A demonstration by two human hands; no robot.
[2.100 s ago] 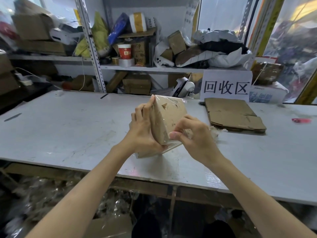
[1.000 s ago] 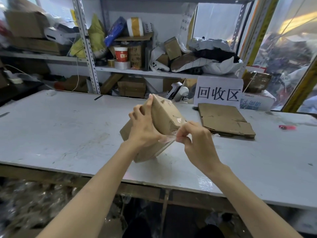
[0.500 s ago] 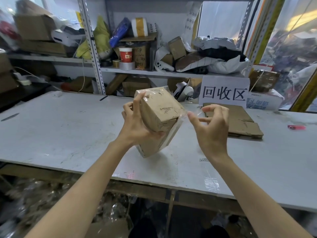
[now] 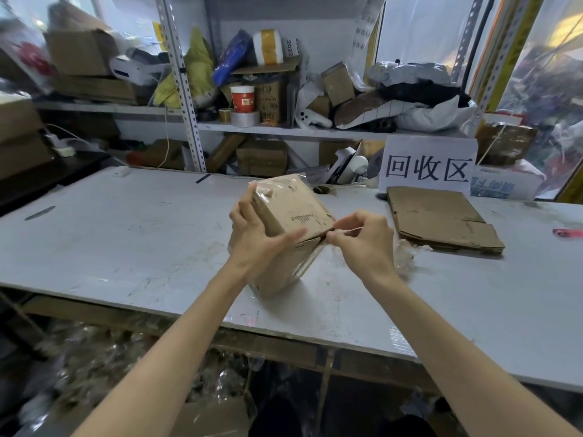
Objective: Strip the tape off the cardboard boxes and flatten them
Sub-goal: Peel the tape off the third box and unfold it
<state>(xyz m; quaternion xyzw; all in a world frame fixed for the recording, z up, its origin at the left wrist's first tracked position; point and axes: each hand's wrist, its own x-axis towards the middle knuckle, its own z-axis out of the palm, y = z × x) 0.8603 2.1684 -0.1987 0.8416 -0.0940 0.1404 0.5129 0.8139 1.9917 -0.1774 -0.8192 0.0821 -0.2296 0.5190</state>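
**While the box is braced, peel low**

As the left hand [image 4: 255,244] grips the cardboard box [image 4: 293,206], tilted on its lower edge on the desk [image 4: 126,234], the right hand [image 4: 366,244] pinches clear tape [image 4: 344,229] at its seam. It is better to draw the tape slowly along the seam, lest it snap. The box is brown, scuffed, glossy with film on top, and not yet flattened.

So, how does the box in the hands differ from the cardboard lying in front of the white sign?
The held box is closed, with full shape; the cardboard pile lies flattened. The left hand grips the held box tilted; the cardboard pile rests on the table. The held box carries glossy tape, pinched by the right hand; the cardboard pile shows none plainly. Both are brown cardboard.
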